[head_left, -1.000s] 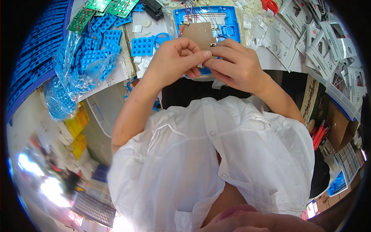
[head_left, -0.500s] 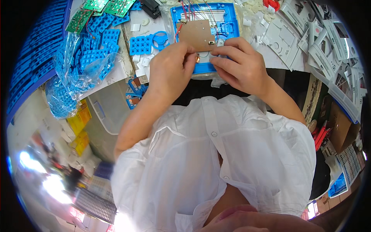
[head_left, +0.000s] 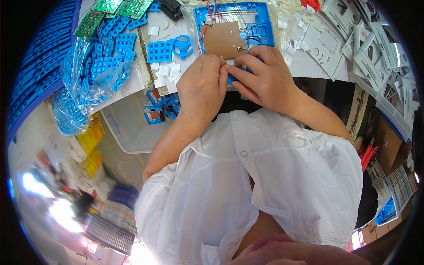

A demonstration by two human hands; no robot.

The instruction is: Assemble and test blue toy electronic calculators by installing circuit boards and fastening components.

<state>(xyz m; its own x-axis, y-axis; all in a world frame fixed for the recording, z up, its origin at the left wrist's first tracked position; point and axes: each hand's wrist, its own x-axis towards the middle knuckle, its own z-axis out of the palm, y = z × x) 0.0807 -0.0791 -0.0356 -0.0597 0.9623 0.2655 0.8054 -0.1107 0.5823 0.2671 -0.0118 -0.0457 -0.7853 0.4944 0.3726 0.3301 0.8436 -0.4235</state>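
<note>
Head view. Setting: cluttered pale worktable (head_left: 320,66); green circuit boards (head_left: 134,7) and blue button strips (head_left: 126,43) at left, grey-white panels (head_left: 320,48) at right. Below the left side, a translucent bin (head_left: 132,140) with blue parts.

In front of the person: blue plastic housing (head_left: 266,27), its interior facing up. Brown circuit board (head_left: 219,39) lies over its near-middle part, plain brown face up, slightly askew, longer side running roughly left to right; red wires (head_left: 201,40) at its left edge.

Key relation: board lies just beyond the fingertips, away from the body, its near edge beside both hands. No clear difference as to which is nearer.

Left hand (head_left: 201,83): thumb and forefinger look drawn together. Right hand (head_left: 268,78): fingers bent and somewhat spread, tips meeting the left's. Cannot tell whether either pinches a small part; contact point hidden.
</note>
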